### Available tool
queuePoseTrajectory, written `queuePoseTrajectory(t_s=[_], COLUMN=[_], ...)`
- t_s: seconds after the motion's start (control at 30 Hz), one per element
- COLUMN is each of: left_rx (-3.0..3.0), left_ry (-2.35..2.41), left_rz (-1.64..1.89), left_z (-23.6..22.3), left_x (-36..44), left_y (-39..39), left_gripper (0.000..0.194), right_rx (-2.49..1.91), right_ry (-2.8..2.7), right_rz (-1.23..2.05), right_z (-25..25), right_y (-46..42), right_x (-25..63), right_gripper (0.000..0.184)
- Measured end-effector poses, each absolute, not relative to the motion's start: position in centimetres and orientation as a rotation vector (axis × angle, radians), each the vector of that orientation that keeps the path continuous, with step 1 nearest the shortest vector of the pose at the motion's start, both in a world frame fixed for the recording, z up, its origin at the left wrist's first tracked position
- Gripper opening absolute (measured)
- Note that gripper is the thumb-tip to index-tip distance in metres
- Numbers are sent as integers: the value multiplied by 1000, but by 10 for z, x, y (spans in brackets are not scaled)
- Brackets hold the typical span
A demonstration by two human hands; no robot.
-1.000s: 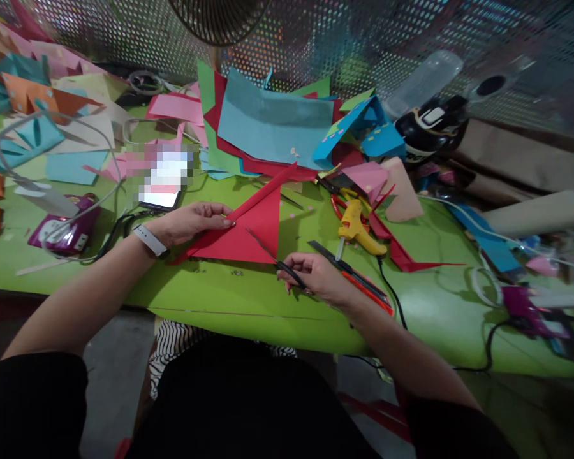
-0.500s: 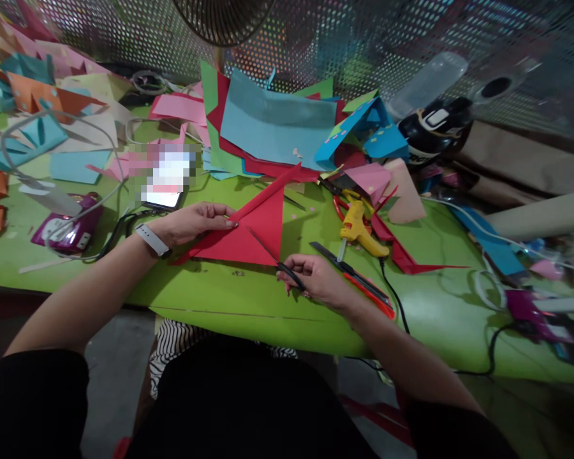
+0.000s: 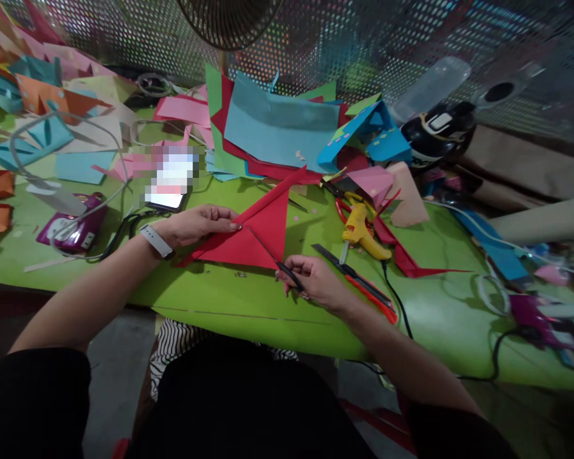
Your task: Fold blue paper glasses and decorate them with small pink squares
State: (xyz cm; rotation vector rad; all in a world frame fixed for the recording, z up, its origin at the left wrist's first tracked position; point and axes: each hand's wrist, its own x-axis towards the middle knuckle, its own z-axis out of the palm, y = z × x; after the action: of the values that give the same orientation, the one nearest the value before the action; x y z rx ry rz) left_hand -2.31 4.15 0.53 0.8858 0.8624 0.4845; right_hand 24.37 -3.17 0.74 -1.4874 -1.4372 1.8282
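Between my two hands is a sheet of red paper (image 3: pixel 268 233), roughly triangular, with a folded strip along its upper left edge. My left hand (image 3: pixel 205 222) pinches this paper at the fold, thumb on top. My right hand (image 3: pixel 310 277) grips a pair of scissors (image 3: pixel 291 274) by the dark handles. Their blades reach over the red paper, pointing up and left towards my left thumb. Whether the blades are cutting into the paper, I cannot tell.
Right of my right hand lie a box cutter (image 3: pixel 370 296) and a yellow glue gun (image 3: pixel 362 228). A phone (image 3: pixel 172 182) rests beyond my left hand. Stacked coloured paper (image 3: pixel 282 131) leans at the back. A dark bottle (image 3: pixel 435 137) lies behind, and purple power strips (image 3: pixel 76 223) sit at the left and right.
The whole view has shifted slightly, so everything appears a little further right and lower. Hands, scissors and red paper keep almost the same positions relative to each other.
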Motion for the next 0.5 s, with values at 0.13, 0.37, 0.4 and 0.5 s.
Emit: queuePoseTrajectory(t_s=[0.13, 0.37, 0.4, 0.5], left_rx=[895, 916, 913, 903], left_ry=[876, 882, 881, 880], left_rz=[471, 478, 476, 471], left_z=[5, 6, 6, 6], left_x=[-22, -21, -22, -22], left_y=[41, 41, 41, 41], left_gripper=[2, 3, 4, 4], right_rx=[-1476, -1477, -1479, -1477], right_ry=[-1432, -1426, -1425, -1419], right_rz=[1835, 1853, 1854, 1851], right_z=[7, 8, 8, 8], right_y=[-31, -31, -31, -31], right_x=[243, 242, 242, 242], right_gripper=[52, 50, 50, 51])
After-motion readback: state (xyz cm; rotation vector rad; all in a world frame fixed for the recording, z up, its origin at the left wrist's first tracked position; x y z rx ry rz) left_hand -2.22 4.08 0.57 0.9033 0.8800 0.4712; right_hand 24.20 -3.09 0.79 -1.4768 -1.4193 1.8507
